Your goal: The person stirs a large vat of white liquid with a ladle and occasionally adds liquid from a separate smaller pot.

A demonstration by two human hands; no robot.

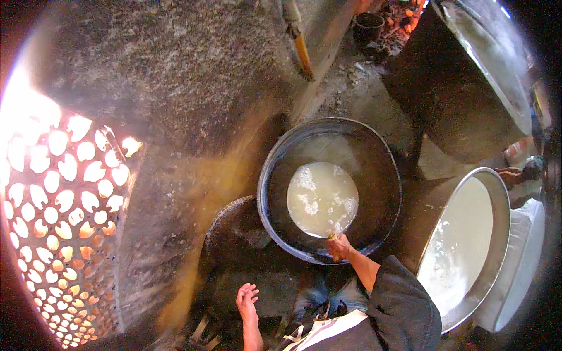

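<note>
My right hand (341,248) is closed over the near side of a large, dark round pan (377,193). A small brownish thing, like a short handle end (332,237), shows at its fingers; its kind cannot be made out. Right beyond the fingers lies a round pool of pale, cloudy liquid (319,202) with white foam patches, in the middle of the pan. My left hand (247,298) is raised to the left, in front of the pan, with its fingers apart and nothing in them.
At right stands a big metal pot (497,202) of milky white liquid, beside a white container (521,269). A huge dark cauldron (456,88) rises behind, near glowing embers (410,23) and a small dark pot (369,26). A rough wall (164,76) and a bright pierced lattice (64,199) fill the left.
</note>
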